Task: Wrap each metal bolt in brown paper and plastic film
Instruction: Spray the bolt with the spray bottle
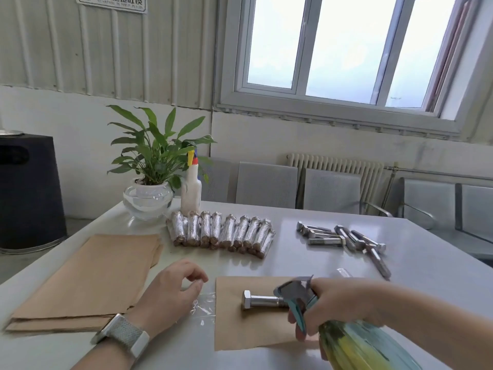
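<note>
The right hand grips a spray bottle aimed at the bolt lying on a brown sheet; the left hand rests open by the film. Overspraying could soak and weaken the paper

Bright daylight from window, panes blown out white. Soft shadows on table. Wide-angle bending at edges; spray bottle motion-blurred.

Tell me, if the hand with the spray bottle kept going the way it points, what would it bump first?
Probably the bolt lying on the brown paper sheet. The right hand points the spray bottle leftward at it, nozzle close to the threaded end. Depth is hard to judge; it might pass just above.
</note>
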